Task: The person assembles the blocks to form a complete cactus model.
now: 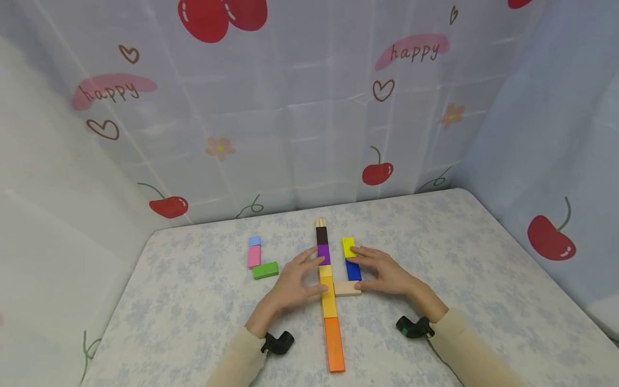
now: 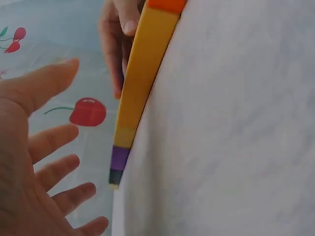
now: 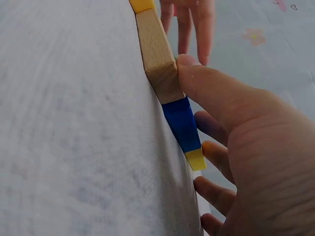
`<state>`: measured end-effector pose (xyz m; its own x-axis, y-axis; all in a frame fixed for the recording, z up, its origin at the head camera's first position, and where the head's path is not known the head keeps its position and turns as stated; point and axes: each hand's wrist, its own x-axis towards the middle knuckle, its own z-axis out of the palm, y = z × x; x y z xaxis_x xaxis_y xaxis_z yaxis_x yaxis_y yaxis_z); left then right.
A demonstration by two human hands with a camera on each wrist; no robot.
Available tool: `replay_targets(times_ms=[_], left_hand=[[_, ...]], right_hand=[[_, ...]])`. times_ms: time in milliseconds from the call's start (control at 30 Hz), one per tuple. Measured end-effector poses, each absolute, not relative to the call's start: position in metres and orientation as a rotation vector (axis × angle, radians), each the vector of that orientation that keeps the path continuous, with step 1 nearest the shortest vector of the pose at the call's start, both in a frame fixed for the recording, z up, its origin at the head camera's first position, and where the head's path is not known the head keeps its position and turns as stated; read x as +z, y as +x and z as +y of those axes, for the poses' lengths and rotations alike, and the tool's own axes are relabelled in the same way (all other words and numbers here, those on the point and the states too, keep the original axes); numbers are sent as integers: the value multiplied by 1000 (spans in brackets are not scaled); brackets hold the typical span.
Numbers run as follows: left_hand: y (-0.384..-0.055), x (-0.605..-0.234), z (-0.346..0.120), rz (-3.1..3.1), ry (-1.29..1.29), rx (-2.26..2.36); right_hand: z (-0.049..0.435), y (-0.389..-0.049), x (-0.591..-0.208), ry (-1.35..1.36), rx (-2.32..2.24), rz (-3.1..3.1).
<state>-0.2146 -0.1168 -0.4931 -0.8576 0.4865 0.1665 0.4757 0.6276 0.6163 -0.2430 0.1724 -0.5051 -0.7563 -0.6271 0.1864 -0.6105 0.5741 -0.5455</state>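
A column of blocks runs away from the person: orange (image 1: pixel 335 344), long yellow (image 1: pixel 328 298), short pale yellow (image 1: pixel 326 271), purple (image 1: pixel 324 252) and dark (image 1: pixel 321 235), with thin pale sticks (image 1: pixel 321 222) at the far end. To its right, a plain wooden block (image 1: pixel 346 289) juts out sideways, and a blue block (image 1: pixel 354 271) and a yellow block (image 1: pixel 348 245) continue from its outer end. My left hand (image 1: pixel 292 282) hovers over the column's left side, fingers spread and holding nothing. With its thumb at the wooden block (image 3: pixel 156 42), my right hand (image 1: pixel 387 273) reaches its fingers along the blue and yellow blocks.
Left of the column lie a light blue block (image 1: pixel 254 241), a pink block (image 1: pixel 254 257) and a green block (image 1: pixel 265 270), arranged in a bent line. The patterned tabletop (image 1: pixel 184 301) ends at a printed curtain (image 1: pixel 290 145) behind.
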Motion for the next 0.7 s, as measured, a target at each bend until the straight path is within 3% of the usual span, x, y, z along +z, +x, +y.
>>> replay_targets(times_ms=[333,533,700], left_hand=[[-205,-462,-182,3023,563,1442],[-196,-469,-219,2977,111,1569],[-195,-484,-231,2884,-86,1467]], right_hand=[[174,-239,-506,-1095,-936,2784],[175,-240,-504,-1104,-940,2791],[172,-242,-503,-1087,-928,2776]])
